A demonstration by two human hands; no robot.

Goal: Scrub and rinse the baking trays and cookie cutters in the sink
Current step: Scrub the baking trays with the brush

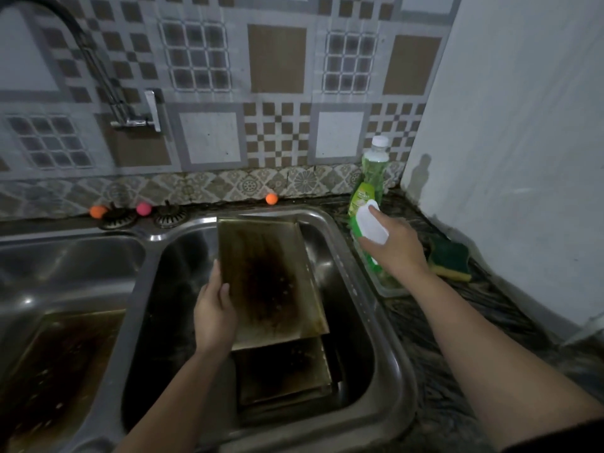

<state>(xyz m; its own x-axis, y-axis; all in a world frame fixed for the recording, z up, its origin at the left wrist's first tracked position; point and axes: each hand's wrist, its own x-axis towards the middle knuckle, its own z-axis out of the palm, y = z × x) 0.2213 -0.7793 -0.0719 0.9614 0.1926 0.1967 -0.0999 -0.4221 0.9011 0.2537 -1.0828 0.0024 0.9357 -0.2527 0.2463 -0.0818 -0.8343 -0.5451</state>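
- Right sink basin (356, 289): holds a scorched baking tray (271, 279), tilted, its far edge leaning on the basin's back rim and its near edge lying over a second tray (284, 377) lower in the basin.
- Left hand (214, 308): grips the tilted tray at its left edge, about midway along. The fingers (225, 291) curl over the rim onto the blackened face, with the palm against the outer side of the edge.
- Right hand (394, 246): reaches to the worktop (457, 322) at the basin's right rim and holds a green dish-soap bottle (371, 181). The fingers wrap round the lower body, over a white label or patch; the thumb tip lies on that white area. The bottle stands roughly upright, white cap on top, in a shallow clear container whose outline is hard to make out.
- Sponge (452, 259): green over yellow, on the worktop just right of the right hand, near the white wall.
- Left sink basin (81, 256): contains a third dark, stained tray (55, 364), lying flat.
- Back edge of the sink: two orange balls and one pink ball (143, 209) sit along the tiled wall; the tap (130, 119) is mounted on the wall above the left basin.
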